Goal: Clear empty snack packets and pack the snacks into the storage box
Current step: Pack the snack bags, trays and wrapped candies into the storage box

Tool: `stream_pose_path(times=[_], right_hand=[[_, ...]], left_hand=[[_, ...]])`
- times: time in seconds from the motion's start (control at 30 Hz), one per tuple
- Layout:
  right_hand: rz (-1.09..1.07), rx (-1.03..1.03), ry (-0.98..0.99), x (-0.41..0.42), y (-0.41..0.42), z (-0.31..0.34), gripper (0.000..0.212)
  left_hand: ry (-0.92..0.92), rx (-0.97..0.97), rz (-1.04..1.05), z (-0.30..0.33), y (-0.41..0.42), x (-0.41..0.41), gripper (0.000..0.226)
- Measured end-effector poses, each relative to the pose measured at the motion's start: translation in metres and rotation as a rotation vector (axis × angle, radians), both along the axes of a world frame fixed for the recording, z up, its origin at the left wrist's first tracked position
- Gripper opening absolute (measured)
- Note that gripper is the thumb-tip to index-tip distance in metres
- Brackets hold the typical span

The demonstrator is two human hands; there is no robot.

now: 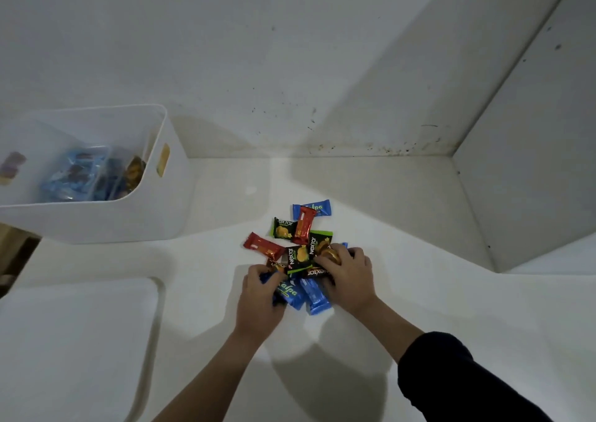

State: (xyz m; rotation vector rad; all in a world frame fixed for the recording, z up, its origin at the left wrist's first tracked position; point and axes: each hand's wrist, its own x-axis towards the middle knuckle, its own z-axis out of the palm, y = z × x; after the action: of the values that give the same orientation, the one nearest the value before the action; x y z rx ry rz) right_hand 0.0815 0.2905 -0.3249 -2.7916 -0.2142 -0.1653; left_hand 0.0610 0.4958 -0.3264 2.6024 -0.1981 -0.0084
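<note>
On the white counter [403, 292], in front of the storage box [96, 218] to our left, lies a loose pile of snack packets [300, 250]. Our left hand [258, 299] curls its fingers around blue packets at the pile's near edge; our right hand [348, 276] closes over packets on its right side. We judge the wrappers light, crinkly and slippery, best gathered by the bunch from underneath.

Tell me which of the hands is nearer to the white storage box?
Left. The left hand grips blue packets at the pile's near-left edge, on the side of the white storage box. The right hand lies on the pile's right side, farther away.
</note>
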Motion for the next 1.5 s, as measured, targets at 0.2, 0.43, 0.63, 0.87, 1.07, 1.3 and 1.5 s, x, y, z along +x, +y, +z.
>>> stream_pose_path(times=[0.2, 0.43, 0.63, 0.87, 1.07, 1.3, 1.5], right_hand=[[-0.062, 0.206, 0.144, 0.003, -0.001, 0.018, 0.031], [-0.168, 0.832, 0.206, 0.002, 0.058, 0.1, 0.027], [-0.06, 1.143, 0.221, 0.034, 0.17, 0.19, 0.014], [-0.076, 1.282, 0.148, 0.11, 0.313, 0.241, 0.011], [-0.229, 1.17, 0.29, 0.15, 0.354, 0.221, 0.029], [-0.096, 1.297, 0.424, 0.131, 0.33, 0.231, 0.039], [-0.201, 1.273, 0.267, 0.08, 0.269, 0.196, 0.038]], left_hand=[[-0.037, -0.163, 0.014, 0.023, 0.018, -0.011, 0.042], [-0.213, -0.449, 0.123, 0.082, 0.063, 0.002, 0.038], [-0.486, -0.573, 0.247, 0.162, 0.148, 0.051, 0.027], [-0.282, -0.457, 0.371, 0.212, 0.254, 0.141, 0.012], [0.211, -0.655, 0.377, 0.205, 0.285, 0.18, 0.074], [0.174, -0.642, 0.375, 0.189, 0.273, 0.166, 0.061], [-0.46, -0.507, 0.201, 0.157, 0.2, 0.086, 0.038]])
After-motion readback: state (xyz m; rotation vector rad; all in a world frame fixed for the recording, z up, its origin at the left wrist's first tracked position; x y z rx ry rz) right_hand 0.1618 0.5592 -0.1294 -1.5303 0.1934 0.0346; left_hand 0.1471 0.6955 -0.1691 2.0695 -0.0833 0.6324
